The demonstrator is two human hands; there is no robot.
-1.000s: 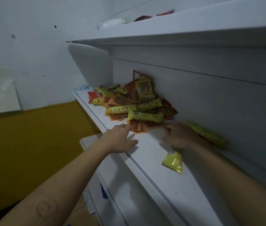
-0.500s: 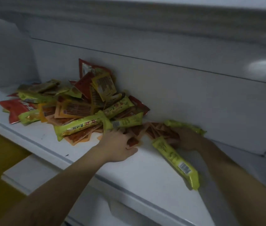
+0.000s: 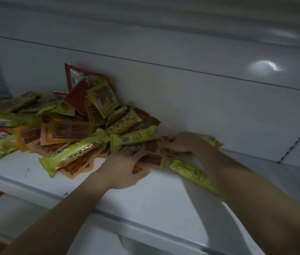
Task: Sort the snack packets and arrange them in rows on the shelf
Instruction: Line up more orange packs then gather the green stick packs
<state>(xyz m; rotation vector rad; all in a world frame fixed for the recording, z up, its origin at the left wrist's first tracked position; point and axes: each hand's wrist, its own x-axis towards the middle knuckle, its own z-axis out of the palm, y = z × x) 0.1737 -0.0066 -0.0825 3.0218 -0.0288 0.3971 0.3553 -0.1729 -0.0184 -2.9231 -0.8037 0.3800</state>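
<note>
Head view: we are at the sorting step, with the snack packets (image 3: pixel 82 126) heaped unsorted on the shelf (image 3: pixel 145 203) against its back wall. Our left hand (image 3: pixel 125 166) lays straight fingers (image 3: pixel 129 152) on the orange packets (image 3: pixel 152 158). Our right hand (image 3: pixel 184 144) bends over them, and we cannot tell its grip. Next we must draw one kind clear of the heap.

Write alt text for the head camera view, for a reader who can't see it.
A left hand and a right hand rest on flat orange packets at the right edge of a jumbled pile of snack packets on a white shelf. A long green packet lies on the shelf by the right forearm. The light is dim.
</note>
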